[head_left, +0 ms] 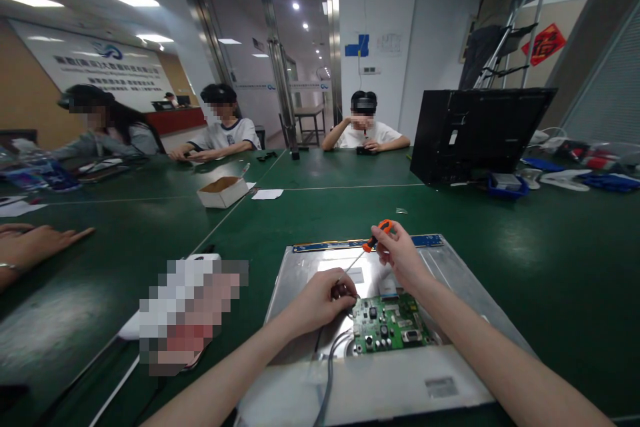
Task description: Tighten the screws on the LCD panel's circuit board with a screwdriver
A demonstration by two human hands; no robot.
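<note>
My right hand (400,250) grips the orange and black handle of a screwdriver (371,244) and holds it slanted, its shaft running down to the left. The shaft's tip goes behind the curled fingers of my left hand (325,297). Those fingers are closed at the upper left corner of a green circuit board (387,327); what they pinch is hidden. The board lies on the silver metal back of a flat display panel (473,320). A flat white ribbon cable (388,285) joins the board's top edge, and grey cables (329,373) run from its left side.
Left of the panel lie blurred-out phone-like things (195,313) with cables. An open white box (223,193) stands farther off on the green table (320,207). A black monitor (480,133) stands back right. Another person's hand (45,243) rests at left; several people sit opposite.
</note>
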